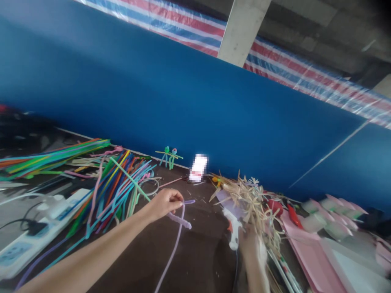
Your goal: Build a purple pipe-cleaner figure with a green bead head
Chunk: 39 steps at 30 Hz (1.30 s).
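My left hand [168,202] pinches a lilac pipe cleaner [176,244] above the dark table, with its fingers closed. One long end of the pipe cleaner trails down toward me, and short bent pieces stick out to the right of my fingers. On the right, my right hand [251,240] is smeared by motion beside a white glue gun [234,234]. Its fingers are not clear, and I cannot tell whether they touch the glue gun. A dark cord runs from the glue gun toward the near edge.
Colourful pipe cleaners [117,191] lie heaped at left, beside a white power strip [45,236]. Two small pipe-cleaner figures [170,158] and a blurred-out phone [198,167] stand near the blue partition [183,101]. Dried straw-like strips [249,195] and a pink tray [305,248] lie right.
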Available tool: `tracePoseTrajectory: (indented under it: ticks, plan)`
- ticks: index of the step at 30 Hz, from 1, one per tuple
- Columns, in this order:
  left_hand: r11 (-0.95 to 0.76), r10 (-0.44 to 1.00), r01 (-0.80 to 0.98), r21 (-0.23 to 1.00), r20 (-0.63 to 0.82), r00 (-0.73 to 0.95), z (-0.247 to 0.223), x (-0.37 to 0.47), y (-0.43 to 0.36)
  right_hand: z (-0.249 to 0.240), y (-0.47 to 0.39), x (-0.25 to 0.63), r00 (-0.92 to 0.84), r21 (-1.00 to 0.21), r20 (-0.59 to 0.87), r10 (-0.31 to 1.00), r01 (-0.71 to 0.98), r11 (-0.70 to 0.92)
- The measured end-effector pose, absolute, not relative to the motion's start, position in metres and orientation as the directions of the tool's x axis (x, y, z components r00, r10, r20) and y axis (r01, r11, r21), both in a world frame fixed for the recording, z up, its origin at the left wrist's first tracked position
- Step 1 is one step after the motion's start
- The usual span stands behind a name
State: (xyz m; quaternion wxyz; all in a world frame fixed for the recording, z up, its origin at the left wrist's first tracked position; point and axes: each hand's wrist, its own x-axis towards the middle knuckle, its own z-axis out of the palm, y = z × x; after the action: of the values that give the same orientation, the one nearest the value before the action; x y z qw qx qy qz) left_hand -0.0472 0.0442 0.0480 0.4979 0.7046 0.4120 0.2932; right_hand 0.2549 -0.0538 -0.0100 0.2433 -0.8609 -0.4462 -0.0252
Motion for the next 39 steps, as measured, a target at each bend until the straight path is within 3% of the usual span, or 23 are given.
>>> tracePoseTrajectory:
  ticks: [3,7,12,18,28,39]
  plan:
    - [-0.107,0.87,0.243,0.964,-0.027,0.492,0.055,-0.037,0.045,0.002,-0.05,0.216,0.306,-0.391,0.471,0.827,0.913,-0.115]
    - [0.0,0.842,0.107,0.994,-0.058,0.536,0.063,-0.015,0.045,0.008,-0.038,0.159,-0.049,-0.362,0.575,0.817,0.88,0.307]
    - [0.051,0.793,0.031,0.998,-0.059,0.606,0.064,-0.003,0.044,0.021,-0.032,0.143,-0.226,-0.31,0.647,0.728,0.794,0.523]
    - [0.122,0.788,0.044,0.992,-0.123,0.603,0.046,-0.008,0.042,0.025,-0.035,0.15,-0.325,-0.245,0.638,0.698,0.774,0.584]
    - [0.183,0.804,0.085,0.98,-0.198,0.561,0.02,-0.008,0.038,0.031,-0.042,0.14,-0.327,-0.129,0.534,0.78,0.88,0.457]
    - [0.153,0.787,0.147,0.977,-0.21,0.58,0.013,-0.011,0.035,0.037,-0.044,0.14,-0.395,-0.077,0.464,0.793,0.874,0.481]
